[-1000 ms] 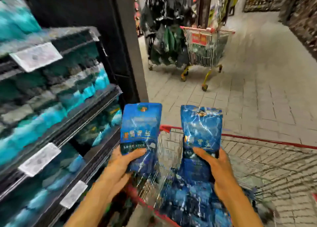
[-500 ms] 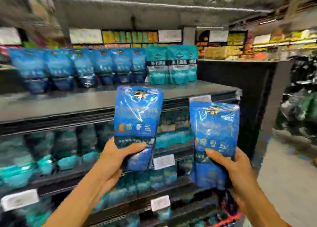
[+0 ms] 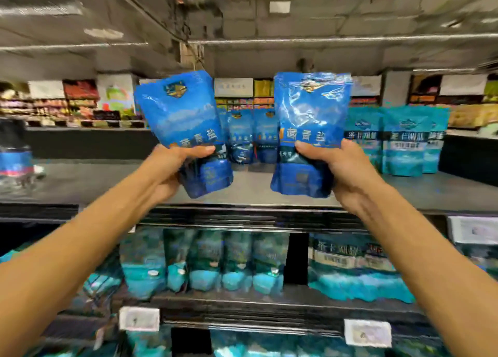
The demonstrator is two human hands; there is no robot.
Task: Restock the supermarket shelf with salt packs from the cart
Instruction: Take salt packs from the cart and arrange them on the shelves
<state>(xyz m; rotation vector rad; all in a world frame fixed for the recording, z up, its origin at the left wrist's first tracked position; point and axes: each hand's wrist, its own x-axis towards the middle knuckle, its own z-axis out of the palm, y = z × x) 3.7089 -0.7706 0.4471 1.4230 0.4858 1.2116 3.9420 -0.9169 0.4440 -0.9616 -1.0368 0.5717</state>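
A person's left hand (image 3: 172, 168) grips one blue salt pack (image 3: 186, 130), tilted slightly left, while the right hand (image 3: 342, 168) clamps a second blue salt pack (image 3: 307, 133), held upright, both raised above the front of the top shelf (image 3: 256, 192). Behind and between them, more blue packs (image 3: 250, 138) stand at the back of the shelf, with teal packs (image 3: 404, 141) to the right. Blurred teal packets, possibly also salt, fill the lower shelf (image 3: 215, 262).
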